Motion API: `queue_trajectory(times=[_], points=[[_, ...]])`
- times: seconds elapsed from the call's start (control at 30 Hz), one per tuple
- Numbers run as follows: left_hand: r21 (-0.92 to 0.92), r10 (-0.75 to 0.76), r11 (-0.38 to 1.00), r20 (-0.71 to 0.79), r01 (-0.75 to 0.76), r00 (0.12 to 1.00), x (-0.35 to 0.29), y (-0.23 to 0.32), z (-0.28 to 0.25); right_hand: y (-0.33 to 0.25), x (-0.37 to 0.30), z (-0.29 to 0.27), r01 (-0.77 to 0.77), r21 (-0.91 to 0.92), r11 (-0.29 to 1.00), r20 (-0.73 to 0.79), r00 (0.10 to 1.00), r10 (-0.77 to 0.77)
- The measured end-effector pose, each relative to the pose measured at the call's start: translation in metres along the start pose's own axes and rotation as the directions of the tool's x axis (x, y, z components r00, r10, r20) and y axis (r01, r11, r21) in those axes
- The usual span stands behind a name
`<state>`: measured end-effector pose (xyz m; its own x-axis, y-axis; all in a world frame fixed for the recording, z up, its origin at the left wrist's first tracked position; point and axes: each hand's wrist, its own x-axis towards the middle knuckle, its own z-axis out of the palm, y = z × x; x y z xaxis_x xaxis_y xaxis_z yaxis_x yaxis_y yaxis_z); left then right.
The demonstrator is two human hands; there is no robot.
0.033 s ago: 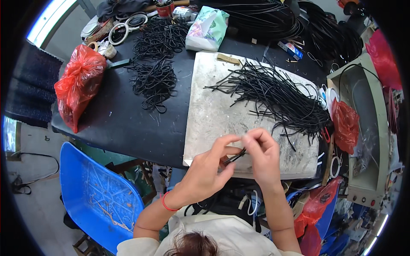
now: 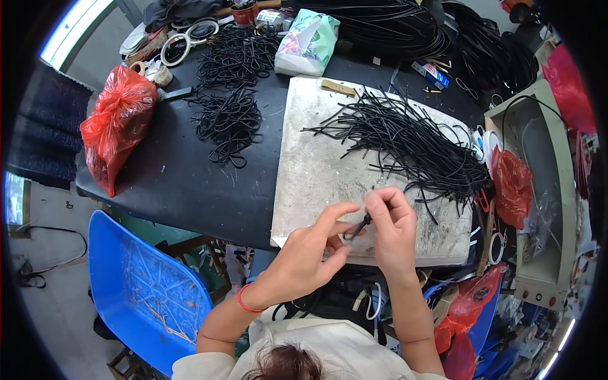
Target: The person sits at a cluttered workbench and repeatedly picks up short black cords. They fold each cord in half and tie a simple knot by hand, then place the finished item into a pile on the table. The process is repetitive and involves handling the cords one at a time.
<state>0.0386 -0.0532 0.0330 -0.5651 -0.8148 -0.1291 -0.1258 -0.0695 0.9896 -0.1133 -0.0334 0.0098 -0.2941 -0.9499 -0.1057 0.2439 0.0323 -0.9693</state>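
Observation:
Both my hands meet over the front edge of a worn grey board (image 2: 316, 171). Between them is a short black cord piece (image 2: 360, 225). My left hand (image 2: 310, 253) pinches its lower end with thumb and fingers. My right hand (image 2: 394, 228) pinches its upper end. A red band sits on my left wrist. Farther back on the board lies a loose pile of straight black cords (image 2: 411, 139), apart from both hands.
Heaps of looped black cords (image 2: 228, 120) lie on the black table (image 2: 171, 183) to the left. A red plastic bag (image 2: 117, 126) sits at its left edge, a tissue pack (image 2: 307, 44) at the back. A blue chair (image 2: 145, 285) stands lower left, a grey machine (image 2: 544, 190) on the right.

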Motion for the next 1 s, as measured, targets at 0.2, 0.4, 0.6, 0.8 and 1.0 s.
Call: queue_trajectory(times=[0.2, 0.4, 0.6, 0.8, 1.0], points=[[-0.171, 0.003, 0.985, -0.039, -0.009, 0.999, 0.004, -0.022, 0.004, 0.000, -0.006, 0.002, -0.024, -0.060, 0.998, 0.019, 0.999, 0.026], [-0.124, -0.183, 0.975, 0.036, 0.186, 0.982, 0.008, -0.019, 0.006, -0.001, -0.009, 0.005, -0.003, -0.073, 0.997, 0.016, 1.000, 0.005], [-0.199, -0.051, 0.979, -0.081, 0.034, 0.995, 0.006, -0.027, 0.012, 0.004, -0.011, 0.009, 0.071, -0.080, 0.994, -0.008, 0.997, -0.072], [-0.089, -0.002, 0.996, -0.049, -0.002, 0.999, 0.001, -0.027, 0.011, 0.002, -0.008, 0.012, -0.032, -0.067, 0.997, -0.098, 0.995, 0.026], [-0.341, -0.105, 0.935, 0.000, 0.098, 0.994, 0.007, -0.020, 0.003, 0.008, 0.001, 0.009, -0.017, -0.002, 1.000, -0.118, 0.993, 0.017]])
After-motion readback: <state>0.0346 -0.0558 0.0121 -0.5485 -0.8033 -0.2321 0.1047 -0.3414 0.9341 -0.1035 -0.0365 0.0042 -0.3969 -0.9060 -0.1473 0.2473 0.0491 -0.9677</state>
